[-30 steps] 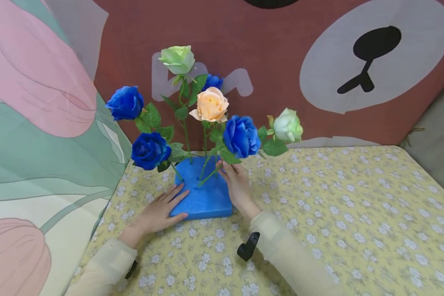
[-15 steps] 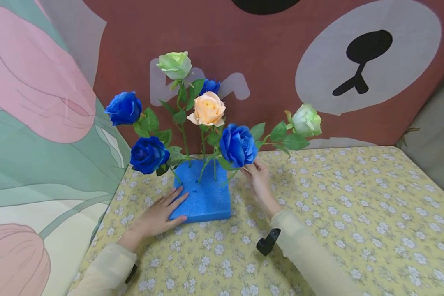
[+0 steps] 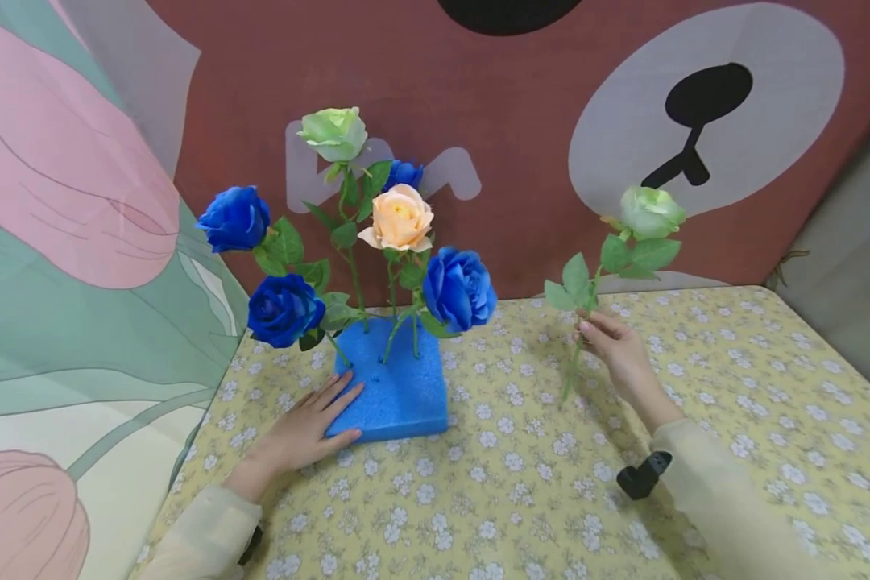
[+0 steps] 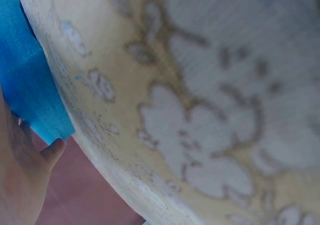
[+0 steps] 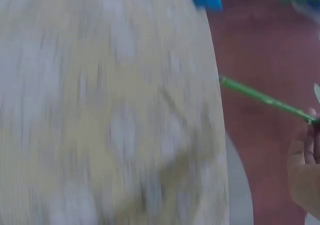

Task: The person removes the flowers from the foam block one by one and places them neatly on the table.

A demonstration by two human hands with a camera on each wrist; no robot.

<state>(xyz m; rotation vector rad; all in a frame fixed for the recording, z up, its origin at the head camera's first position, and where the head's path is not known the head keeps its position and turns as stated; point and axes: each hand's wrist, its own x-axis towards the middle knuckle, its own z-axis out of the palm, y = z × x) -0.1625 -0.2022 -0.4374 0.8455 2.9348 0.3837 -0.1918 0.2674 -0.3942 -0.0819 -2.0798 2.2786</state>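
My right hand (image 3: pixel 621 360) pinches the stem of a pale green artificial rose (image 3: pixel 651 213), held upright above the table to the right of the foam. In the right wrist view the stem's free lower end (image 5: pixel 265 99) juts out from the fingers. My left hand (image 3: pixel 300 428) lies with straight fingers on the left edge of a blue foam block (image 3: pixel 399 407). Standing in the block are a peach rose (image 3: pixel 400 217), another green rose (image 3: pixel 335 134) and several blue roses (image 3: pixel 460 288). A small hole (image 3: pixel 375 379) shows in the foam's top.
A yellow floral cloth (image 3: pixel 522 483) covers the table. Behind it hangs a brown backdrop with a bear's face (image 3: pixel 515 105); a flower-patterned panel (image 3: pixel 65 201) stands at the left. The blue roses lean out past the block's sides.
My right hand has drawn the green rose out of the foam and carried it to the right, where it now stands more upright. The left hand stays on the block.
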